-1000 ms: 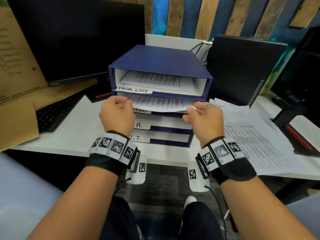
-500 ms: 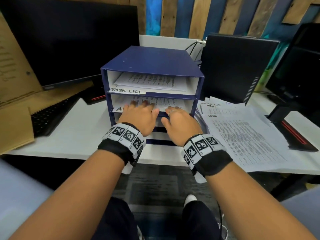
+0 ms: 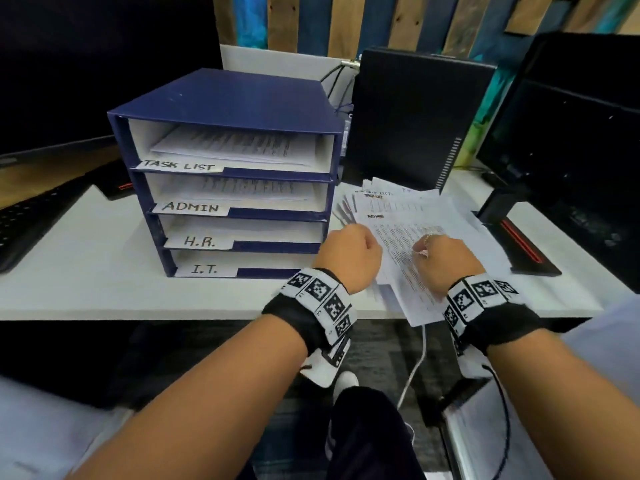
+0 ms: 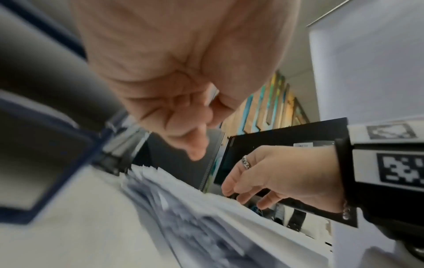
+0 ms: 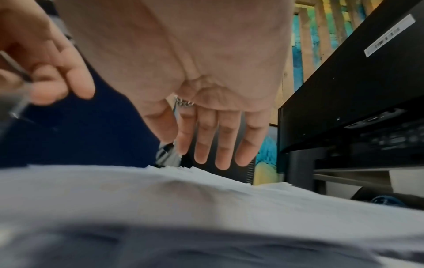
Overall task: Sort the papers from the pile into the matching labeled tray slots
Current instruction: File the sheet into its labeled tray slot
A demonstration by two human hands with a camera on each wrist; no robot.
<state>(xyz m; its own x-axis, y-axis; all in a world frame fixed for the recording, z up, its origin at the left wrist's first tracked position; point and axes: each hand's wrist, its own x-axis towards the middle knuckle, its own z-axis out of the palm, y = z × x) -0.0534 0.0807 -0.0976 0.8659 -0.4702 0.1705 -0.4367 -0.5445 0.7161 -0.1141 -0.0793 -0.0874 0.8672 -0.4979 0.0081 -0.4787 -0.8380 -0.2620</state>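
Observation:
A blue tray unit (image 3: 221,98) stands on the desk with four slots labelled TASK LIST (image 3: 180,165), ADMIN (image 3: 190,206), H.R. (image 3: 199,241) and I.T. (image 3: 205,270). Printed sheets lie in the upper two slots. The paper pile (image 3: 433,216) spreads out to its right, and its top sheet is headed ADMIN (image 3: 375,216). My left hand (image 3: 349,258) hovers at the pile's left edge, fingers loosely curled and holding nothing (image 4: 183,90). My right hand (image 3: 440,261) is over the pile (image 5: 183,199) with straight fingers (image 5: 218,141) reaching down to the top sheet.
A black computer tower (image 3: 415,116) stands right behind the pile. At the right are a monitor (image 3: 571,150) and its base with a red stripe (image 3: 519,244). Another monitor (image 3: 86,64) and a keyboard (image 3: 27,223) sit left of the tray. The white desk (image 3: 86,271) lies in front.
Both hands pushed a sheet into the ADMIN slot, let it go, then moved right and down to the pile. The sheet now lies inside the slot.

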